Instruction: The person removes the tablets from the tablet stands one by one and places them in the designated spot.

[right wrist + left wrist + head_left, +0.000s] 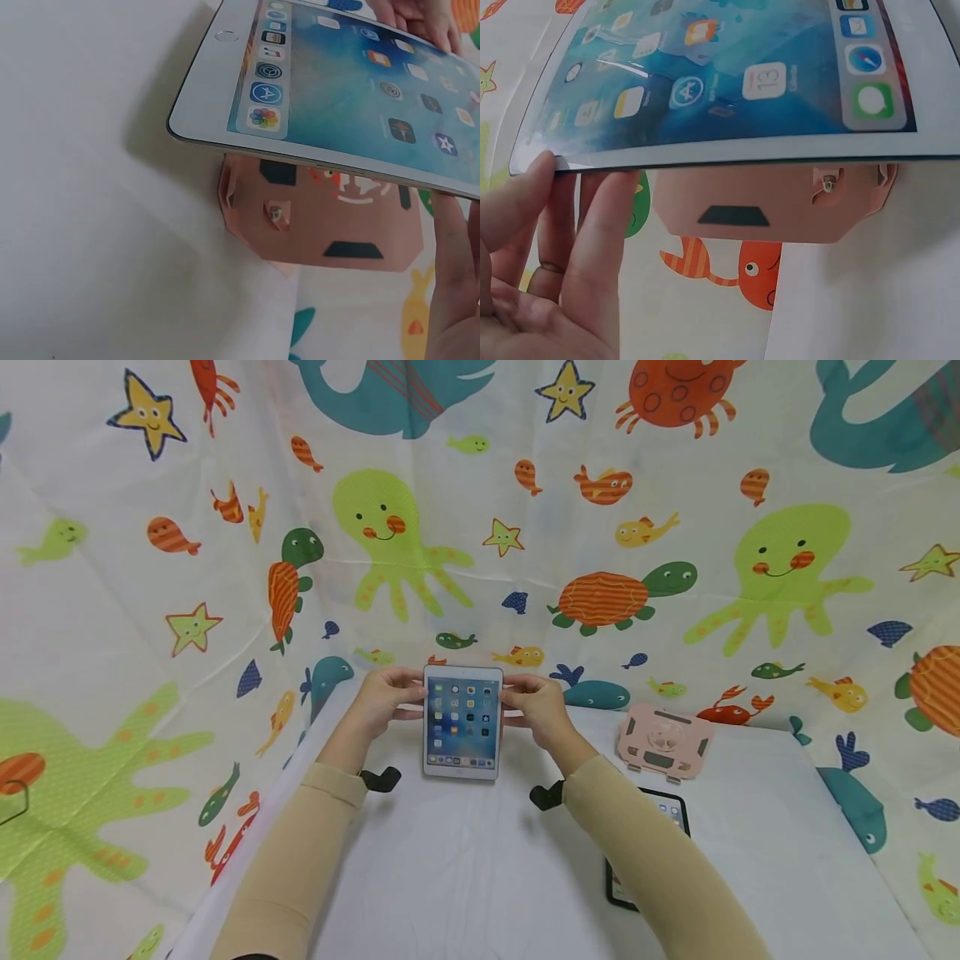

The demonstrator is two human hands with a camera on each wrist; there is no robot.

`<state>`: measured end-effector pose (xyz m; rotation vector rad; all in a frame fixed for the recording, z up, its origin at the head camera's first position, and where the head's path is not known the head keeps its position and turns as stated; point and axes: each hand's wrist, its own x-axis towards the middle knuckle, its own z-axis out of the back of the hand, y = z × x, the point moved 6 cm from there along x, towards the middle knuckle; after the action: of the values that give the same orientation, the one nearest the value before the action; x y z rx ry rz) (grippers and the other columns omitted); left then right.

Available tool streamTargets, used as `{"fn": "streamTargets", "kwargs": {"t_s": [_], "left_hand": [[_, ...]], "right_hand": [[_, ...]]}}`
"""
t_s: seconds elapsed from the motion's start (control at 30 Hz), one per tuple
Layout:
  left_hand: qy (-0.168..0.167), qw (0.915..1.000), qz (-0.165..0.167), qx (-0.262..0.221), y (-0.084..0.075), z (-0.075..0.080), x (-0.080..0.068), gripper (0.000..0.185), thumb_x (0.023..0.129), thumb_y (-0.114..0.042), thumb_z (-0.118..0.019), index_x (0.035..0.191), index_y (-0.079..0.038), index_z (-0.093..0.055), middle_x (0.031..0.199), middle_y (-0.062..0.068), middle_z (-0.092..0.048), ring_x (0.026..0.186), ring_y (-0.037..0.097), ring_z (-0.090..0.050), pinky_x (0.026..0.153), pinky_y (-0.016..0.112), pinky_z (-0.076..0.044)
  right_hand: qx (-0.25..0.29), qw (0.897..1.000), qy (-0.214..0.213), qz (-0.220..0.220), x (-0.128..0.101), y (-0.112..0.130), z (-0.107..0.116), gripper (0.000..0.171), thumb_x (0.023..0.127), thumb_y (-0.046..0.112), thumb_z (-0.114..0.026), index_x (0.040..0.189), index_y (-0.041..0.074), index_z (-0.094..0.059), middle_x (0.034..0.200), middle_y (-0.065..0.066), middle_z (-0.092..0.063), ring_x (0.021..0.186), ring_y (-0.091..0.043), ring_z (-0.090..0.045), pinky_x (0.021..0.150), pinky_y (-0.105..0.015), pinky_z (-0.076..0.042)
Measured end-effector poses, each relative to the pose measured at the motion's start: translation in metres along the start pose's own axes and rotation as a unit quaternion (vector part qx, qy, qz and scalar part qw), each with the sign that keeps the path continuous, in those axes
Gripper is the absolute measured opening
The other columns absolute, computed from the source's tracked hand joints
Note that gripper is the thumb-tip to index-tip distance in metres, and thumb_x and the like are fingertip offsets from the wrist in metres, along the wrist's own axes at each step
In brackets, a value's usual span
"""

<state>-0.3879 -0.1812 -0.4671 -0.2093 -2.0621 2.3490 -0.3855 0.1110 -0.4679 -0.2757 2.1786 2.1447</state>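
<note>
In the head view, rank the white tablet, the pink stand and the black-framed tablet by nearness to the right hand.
1. White tablet: held at its edge by the right hand.
2. Pink stand: on the table, to the right.
3. Black-framed tablet: nearer the camera, partly under the right forearm.

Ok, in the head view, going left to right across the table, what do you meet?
Left hand → white tablet, held at its side edges → right hand → pink stand. The dark tablet lying flat under the right forearm is left out, since its place overlaps.

Tablet (462, 721) was held above a 2nd stand (765, 206) btwn both hands; another stand (664, 742) lay to its right, w/ a phone (670, 814) in front.
</note>
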Motion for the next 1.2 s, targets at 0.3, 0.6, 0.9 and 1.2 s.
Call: {"fn": "streamTargets", "kwargs": {"t_s": [0.3, 0.6, 0.9, 1.2], "left_hand": [[0.013, 0.9990, 0.028, -0.032, 0.011, -0.004, -0.009, 0.039, 0.099, -0.012, -0.078, 0.136, -0.005, -0.070, 0.102, 0.004, -0.074, 0.098, 0.021, -0.079, 0.082, 0.042, -0.069], [0.016, 0.9970, 0.065, -0.038, 0.021, -0.007, -0.016, 0.039, 0.099, -0.014, -0.078, 0.137, -0.007, -0.070, 0.108, 0.005, -0.077, 0.099, 0.022, -0.080, 0.083, 0.041, -0.069], [0.026, 0.9958, 0.082, -0.030, 0.028, -0.011, -0.023, 0.041, 0.099, -0.017, -0.079, 0.138, -0.010, -0.070, 0.119, 0.009, -0.079, 0.099, 0.022, -0.080, 0.083, 0.039, -0.069], [0.024, 0.9929, 0.111, -0.033, 0.042, -0.015, -0.031, 0.039, 0.099, -0.013, -0.078, 0.137, -0.007, -0.070, 0.114, 0.010, -0.080, 0.094, 0.021, -0.079, 0.079, 0.036, -0.069]], "right_hand": [[0.001, 1.000, 0.010, -0.018, -0.007, -0.006, 0.001, 0.026, 0.099, 0.011, -0.079, 0.123, 0.020, -0.081, 0.116, -0.011, -0.078, 0.099, -0.029, -0.080, 0.085, -0.044, -0.069], [0.002, 0.999, 0.021, -0.049, -0.012, -0.016, 0.002, 0.029, 0.098, 0.012, -0.079, 0.126, 0.020, -0.079, 0.117, -0.010, -0.079, 0.098, -0.027, -0.081, 0.081, -0.041, -0.069], [0.015, 0.997, 0.016, -0.072, -0.017, -0.031, 0.004, 0.030, 0.098, 0.010, -0.079, 0.127, 0.018, -0.079, 0.119, -0.010, -0.079, 0.099, -0.028, -0.080, 0.078, -0.038, -0.069], [0.026, 0.995, 0.014, -0.092, -0.029, -0.044, 0.002, 0.026, 0.098, 0.011, -0.078, 0.123, 0.018, -0.081, 0.121, -0.008, -0.081, 0.098, -0.029, -0.080, 0.079, -0.037, -0.068]]}}
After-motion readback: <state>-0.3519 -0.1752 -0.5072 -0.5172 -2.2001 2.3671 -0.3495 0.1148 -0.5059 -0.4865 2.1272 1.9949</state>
